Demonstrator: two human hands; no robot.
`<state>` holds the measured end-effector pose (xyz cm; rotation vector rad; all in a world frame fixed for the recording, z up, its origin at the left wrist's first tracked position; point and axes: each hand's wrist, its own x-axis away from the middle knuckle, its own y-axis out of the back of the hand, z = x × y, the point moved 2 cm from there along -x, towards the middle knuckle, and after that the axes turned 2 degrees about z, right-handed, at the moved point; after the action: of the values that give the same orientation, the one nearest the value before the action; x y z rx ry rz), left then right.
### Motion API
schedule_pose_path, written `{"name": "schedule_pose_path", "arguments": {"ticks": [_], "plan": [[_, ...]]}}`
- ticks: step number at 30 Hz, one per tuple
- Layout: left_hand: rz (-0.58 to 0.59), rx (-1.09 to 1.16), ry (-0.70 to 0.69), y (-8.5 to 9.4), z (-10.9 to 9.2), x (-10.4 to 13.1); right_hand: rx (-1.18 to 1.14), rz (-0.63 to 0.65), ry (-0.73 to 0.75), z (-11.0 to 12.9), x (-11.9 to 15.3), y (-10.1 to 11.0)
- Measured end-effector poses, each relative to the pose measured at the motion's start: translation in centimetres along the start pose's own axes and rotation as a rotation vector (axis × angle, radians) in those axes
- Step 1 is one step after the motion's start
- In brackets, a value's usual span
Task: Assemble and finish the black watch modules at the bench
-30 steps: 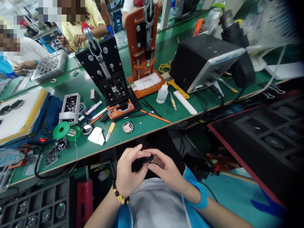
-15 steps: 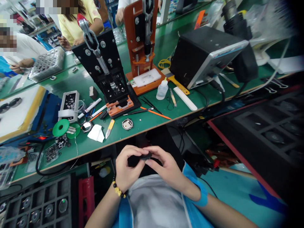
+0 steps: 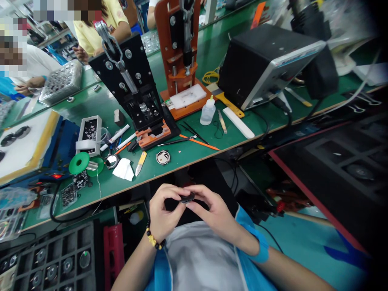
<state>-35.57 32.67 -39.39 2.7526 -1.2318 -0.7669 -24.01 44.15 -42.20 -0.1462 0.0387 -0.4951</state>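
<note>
Between both hands, just above my lap, is a small dark round part (image 3: pixel 188 197), seen nearly edge-on; it looks like a watch case, though the fingers cover much of it. My left hand (image 3: pixel 165 210), with a beaded bracelet at the wrist, pinches its left side between thumb and fingers. Thumb and fingertips of my right hand (image 3: pixel 209 208) close on its right side. On the bench edge ahead lies an open round watch case (image 3: pixel 163 157). A yellow-handled blade (image 3: pixel 141 163) and a crumpled white cloth (image 3: pixel 123 169) lie left of it.
A black toggle press (image 3: pixel 130 93) and an orange press (image 3: pixel 178 60) stand on the green bench. Right of them are a dropper bottle (image 3: pixel 207 111) and a black box (image 3: pixel 260 64). Foam trays (image 3: pixel 57 258) flank my lap. Co-workers sit across the bench.
The view has shifted slightly. Both hands keep their pinch on the round part, which appears tilted a little differently, with more of its dark face showing.
</note>
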Motion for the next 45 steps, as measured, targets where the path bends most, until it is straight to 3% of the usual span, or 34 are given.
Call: {"name": "schedule_pose_path", "arguments": {"ticks": [11, 24, 45], "plan": [[0.029, -0.045, -0.065, 0.1, 0.0, -0.4, 0.019, 0.02, 0.023, -0.1, -0.1, 0.5], [0.068, -0.203, -0.275, 0.3, -0.9, -1.2, 0.096, 0.065, 0.104, 0.7, -0.6, 1.1], [0.022, -0.405, -0.475, 0.5, -1.5, -1.6, 0.187, 0.103, 0.228, 1.2, -0.9, 1.9]]}}
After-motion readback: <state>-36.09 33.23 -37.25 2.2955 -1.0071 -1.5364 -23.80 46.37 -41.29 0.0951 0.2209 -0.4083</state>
